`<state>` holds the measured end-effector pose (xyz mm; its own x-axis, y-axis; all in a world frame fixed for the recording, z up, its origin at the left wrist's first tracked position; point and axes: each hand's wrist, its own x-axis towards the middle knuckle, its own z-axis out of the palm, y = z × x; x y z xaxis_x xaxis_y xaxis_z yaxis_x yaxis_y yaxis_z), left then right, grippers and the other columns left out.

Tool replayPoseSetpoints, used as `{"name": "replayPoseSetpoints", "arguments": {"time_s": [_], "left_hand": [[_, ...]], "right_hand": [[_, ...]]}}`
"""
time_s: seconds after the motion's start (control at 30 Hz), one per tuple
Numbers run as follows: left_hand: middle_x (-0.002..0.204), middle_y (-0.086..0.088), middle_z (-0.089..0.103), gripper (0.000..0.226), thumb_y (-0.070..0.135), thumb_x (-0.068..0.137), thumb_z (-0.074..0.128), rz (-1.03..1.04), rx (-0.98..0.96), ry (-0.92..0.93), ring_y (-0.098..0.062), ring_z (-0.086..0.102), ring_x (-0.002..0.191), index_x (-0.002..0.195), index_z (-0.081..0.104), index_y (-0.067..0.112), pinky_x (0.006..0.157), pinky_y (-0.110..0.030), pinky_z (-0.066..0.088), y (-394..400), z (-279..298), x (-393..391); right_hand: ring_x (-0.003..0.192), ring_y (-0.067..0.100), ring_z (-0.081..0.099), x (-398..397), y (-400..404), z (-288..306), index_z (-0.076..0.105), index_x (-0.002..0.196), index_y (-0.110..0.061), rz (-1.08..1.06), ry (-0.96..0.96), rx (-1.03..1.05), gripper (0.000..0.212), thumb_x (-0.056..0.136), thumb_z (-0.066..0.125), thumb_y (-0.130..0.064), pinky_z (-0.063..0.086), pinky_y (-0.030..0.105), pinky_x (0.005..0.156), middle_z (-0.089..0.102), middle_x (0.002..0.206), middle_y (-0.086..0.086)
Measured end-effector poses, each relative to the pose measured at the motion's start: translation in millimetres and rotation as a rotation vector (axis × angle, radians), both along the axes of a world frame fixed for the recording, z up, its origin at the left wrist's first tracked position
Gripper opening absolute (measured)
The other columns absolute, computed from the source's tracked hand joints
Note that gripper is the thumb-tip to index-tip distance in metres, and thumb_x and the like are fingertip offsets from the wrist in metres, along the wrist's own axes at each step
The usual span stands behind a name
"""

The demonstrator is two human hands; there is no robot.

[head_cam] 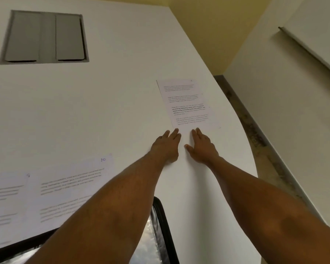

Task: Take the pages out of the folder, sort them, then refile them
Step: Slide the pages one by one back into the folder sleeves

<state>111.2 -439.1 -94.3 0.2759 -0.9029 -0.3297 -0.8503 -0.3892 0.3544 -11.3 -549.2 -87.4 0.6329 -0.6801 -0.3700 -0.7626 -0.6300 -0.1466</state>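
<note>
White pages lie sorted on the surface (103, 101); left hand (165, 144) and right hand (203, 147) rest flat, grasping nothing, at the centre-right page (189, 105). Next, gather pages toward the lower-centre folder (160, 231).

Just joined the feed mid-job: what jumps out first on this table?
Both hands, left hand and right hand, lie flat at the near edge of a printed page near the table's right rim. More pages lie at lower left beside the black-edged folder.
</note>
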Motion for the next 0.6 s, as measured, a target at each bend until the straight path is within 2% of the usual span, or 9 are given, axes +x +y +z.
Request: {"name": "replayPoseSetpoints", "arguments": {"time_s": [0.17, 0.23, 0.3, 0.37, 0.43, 0.5, 0.6], "left_hand": [[0.162, 0.004, -0.005, 0.065, 0.029, 0.099, 0.039, -0.029, -0.017, -0.022, -0.022, -0.005, 0.149, 0.154, 0.006, 0.018, 0.119, -0.038, 0.008, -8.2, -8.6, 9.1], [0.162, 0.002, 0.004, 0.061, 0.031, 0.1, 0.039, -0.009, -0.081, -0.037, -0.023, 0.001, 0.149, 0.153, 0.014, 0.016, 0.119, -0.038, 0.011, -1.4, -10.8, 7.9], [0.159, -0.002, 0.021, 0.053, 0.029, 0.099, 0.042, 0.036, -0.18, -0.062, -0.025, 0.015, 0.146, 0.148, 0.03, 0.012, 0.116, -0.038, 0.02, 9.4, -11.1, 4.3], [0.145, -0.005, 0.044, 0.042, 0.026, 0.097, 0.045, 0.1, -0.289, -0.078, -0.026, 0.036, 0.134, 0.135, 0.047, 0.01, 0.108, -0.037, 0.033, 23.8, -11.2, -1.7], [0.125, -0.005, 0.057, 0.033, 0.027, 0.095, 0.048, 0.162, -0.37, -0.098, -0.024, 0.049, 0.115, 0.122, 0.057, 0.011, 0.095, -0.036, 0.042, 42.9, -13.3, -9.5], [0.112, -0.004, 0.06, 0.027, 0.028, 0.094, 0.051, 0.232, -0.412, -0.129, -0.023, 0.054, 0.102, 0.113, 0.062, 0.012, 0.084, -0.034, 0.045, 64.1, -16.3, -17.6], [0.103, -0.005, 0.062, 0.024, 0.032, 0.093, 0.057, 0.357, -0.412, -0.156, -0.022, 0.055, 0.093, 0.103, 0.067, 0.012, 0.076, -0.033, 0.044, 89.5, -15.9, -30.5]], "right_hand": [[0.147, 0.028, 0.013, 6.5, -7.1, -3.1, 0.008, 0.156, -0.018, 0.04, 0.057, -0.091, 0.064, 0.102, 0.03, -0.045, 0.024, 0.048, 0.113, 0.004, 0.164, -0.001], [0.145, 0.028, 0.02, 5.0, 2.5, -8.8, 0.021, 0.154, -0.017, 0.015, -0.03, -0.143, 0.059, 0.102, 0.033, -0.042, 0.027, 0.046, 0.111, 0.017, 0.162, 0.003], [0.141, 0.027, 0.029, 2.3, 18.0, -16.4, 0.036, 0.148, -0.014, -0.019, -0.16, -0.192, 0.053, 0.1, 0.039, -0.039, 0.031, 0.043, 0.109, 0.033, 0.155, 0.007], [0.133, 0.028, 0.042, -1.8, 39.3, -23.7, 0.051, 0.137, -0.012, -0.023, -0.274, -0.23, 0.047, 0.099, 0.044, -0.037, 0.036, 0.042, 0.106, 0.05, 0.142, 0.009], [0.116, 0.029, 0.057, -8.0, 63.9, -30.9, 0.064, 0.121, -0.009, 0.024, -0.381, -0.298, 0.039, 0.095, 0.05, -0.034, 0.043, 0.042, 0.098, 0.064, 0.121, 0.01], [0.098, 0.026, 0.064, -15.9, 88.0, -34.9, 0.07, 0.108, -0.01, 0.064, -0.494, -0.344, 0.026, 0.092, 0.058, -0.026, 0.046, 0.041, 0.092, 0.07, 0.103, 0.007], [0.083, 0.019, 0.06, -25.4, 119.0, -33.2, 0.074, 0.097, -0.014, 0.052, -0.599, -0.269, 0.013, 0.09, 0.065, -0.021, 0.047, 0.036, 0.083, 0.068, 0.088, 0.003]]}}
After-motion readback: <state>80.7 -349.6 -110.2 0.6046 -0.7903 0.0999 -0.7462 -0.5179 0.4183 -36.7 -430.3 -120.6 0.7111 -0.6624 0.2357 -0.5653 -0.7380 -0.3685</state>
